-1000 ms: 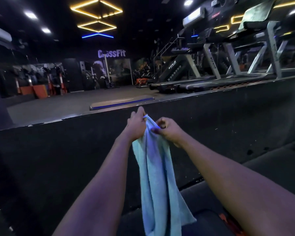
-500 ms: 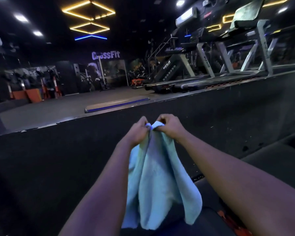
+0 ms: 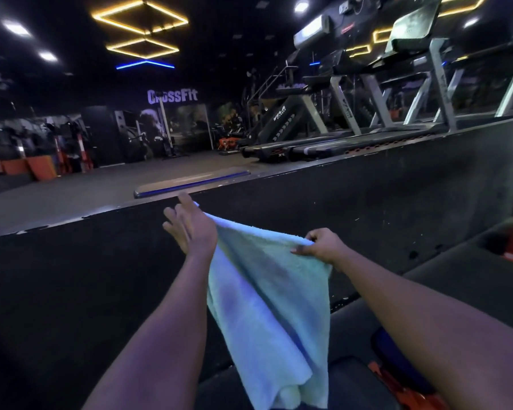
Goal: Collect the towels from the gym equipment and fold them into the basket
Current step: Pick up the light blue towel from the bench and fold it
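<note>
A light blue towel (image 3: 267, 300) hangs in front of me, its top edge stretched between both hands. My left hand (image 3: 190, 229) holds one top corner at the thumb side, with the other fingers spread apart. My right hand (image 3: 320, 244) pinches the other top corner, about a hand's width lower and to the right. The towel's lower end droops down over a dark seat near my lap. No basket is in view.
A dark raised platform wall (image 3: 367, 202) runs across in front of me. Several treadmills (image 3: 353, 134) stand on top of it at the right. A flat step board (image 3: 190, 182) lies on the gym floor beyond. Orange boxes (image 3: 39, 170) stand far left.
My hands were together at the towel's top; they have moved apart, the right one to the right and down, spreading the top edge open.
</note>
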